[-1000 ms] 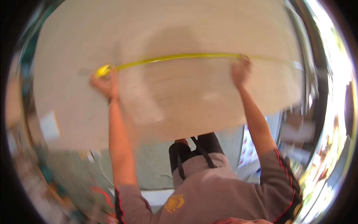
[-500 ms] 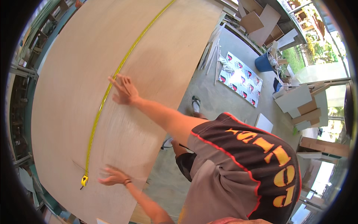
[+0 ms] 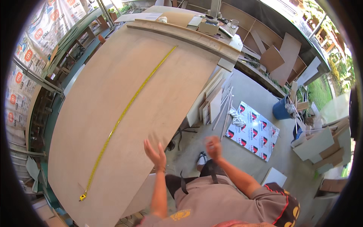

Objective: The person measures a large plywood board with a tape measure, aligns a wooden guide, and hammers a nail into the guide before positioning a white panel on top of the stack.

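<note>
A: Report tape position and grip status.

B: The tape measure [image 3: 83, 197] lies extended along the wooden sheet [image 3: 90, 87], case near the sheet's lower end, untouched. Left hand [image 3: 155, 154], at the sheet's right edge: grip wide, empty. Right hand [image 3: 214, 148], beyond that edge: blurred; grip cannot be determined.

A: Probable faults?

B: An unsecured lock could let the blade retract; a knock to the sheet could shift it.

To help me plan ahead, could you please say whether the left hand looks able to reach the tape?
Probably yes: the left hand looks empty, and only bare board shows between it and the tape, which lies uncovered on top.
</note>
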Available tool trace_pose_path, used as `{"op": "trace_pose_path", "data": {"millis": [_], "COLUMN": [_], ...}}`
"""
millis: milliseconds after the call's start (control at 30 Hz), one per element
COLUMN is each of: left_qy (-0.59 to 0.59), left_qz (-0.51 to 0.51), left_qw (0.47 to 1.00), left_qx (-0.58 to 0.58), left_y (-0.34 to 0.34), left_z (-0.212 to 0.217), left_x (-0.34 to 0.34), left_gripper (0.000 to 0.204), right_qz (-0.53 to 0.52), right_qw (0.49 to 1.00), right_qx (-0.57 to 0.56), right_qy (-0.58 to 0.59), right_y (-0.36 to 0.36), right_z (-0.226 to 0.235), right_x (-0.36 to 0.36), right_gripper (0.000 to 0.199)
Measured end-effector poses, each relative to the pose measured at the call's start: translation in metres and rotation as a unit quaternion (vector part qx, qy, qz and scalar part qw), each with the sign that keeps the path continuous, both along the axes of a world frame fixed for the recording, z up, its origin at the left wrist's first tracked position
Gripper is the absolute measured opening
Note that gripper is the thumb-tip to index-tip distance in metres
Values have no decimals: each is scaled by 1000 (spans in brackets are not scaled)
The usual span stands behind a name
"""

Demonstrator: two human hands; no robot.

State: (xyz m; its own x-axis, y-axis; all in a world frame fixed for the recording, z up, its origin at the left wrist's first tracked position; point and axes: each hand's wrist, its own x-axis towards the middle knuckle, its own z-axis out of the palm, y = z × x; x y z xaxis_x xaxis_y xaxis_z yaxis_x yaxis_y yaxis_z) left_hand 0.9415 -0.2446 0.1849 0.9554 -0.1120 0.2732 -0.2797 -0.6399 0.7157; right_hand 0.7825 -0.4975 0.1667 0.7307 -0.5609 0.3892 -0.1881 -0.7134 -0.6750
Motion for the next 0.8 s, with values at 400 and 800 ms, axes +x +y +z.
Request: {"op": "trace_pose_path", "data": {"millis": [400, 800], "left_qy": [-34, 92], "left_qz": [74, 194], "left_qw": [974, 937], "left_qx": [210, 276], "left_y": [-241, -280], "left_z": [-59, -48], "left_x": [319, 340], "left_gripper": [78, 89], "right_qz": [-216, -247], "right_qw": [974, 940], "right_qx": [-69, -212], "right_qy": [17, 105], "right_y": [-283, -423], "right_z": [8, -6], "right_x": [128, 448], "right_gripper": [20, 46]}}
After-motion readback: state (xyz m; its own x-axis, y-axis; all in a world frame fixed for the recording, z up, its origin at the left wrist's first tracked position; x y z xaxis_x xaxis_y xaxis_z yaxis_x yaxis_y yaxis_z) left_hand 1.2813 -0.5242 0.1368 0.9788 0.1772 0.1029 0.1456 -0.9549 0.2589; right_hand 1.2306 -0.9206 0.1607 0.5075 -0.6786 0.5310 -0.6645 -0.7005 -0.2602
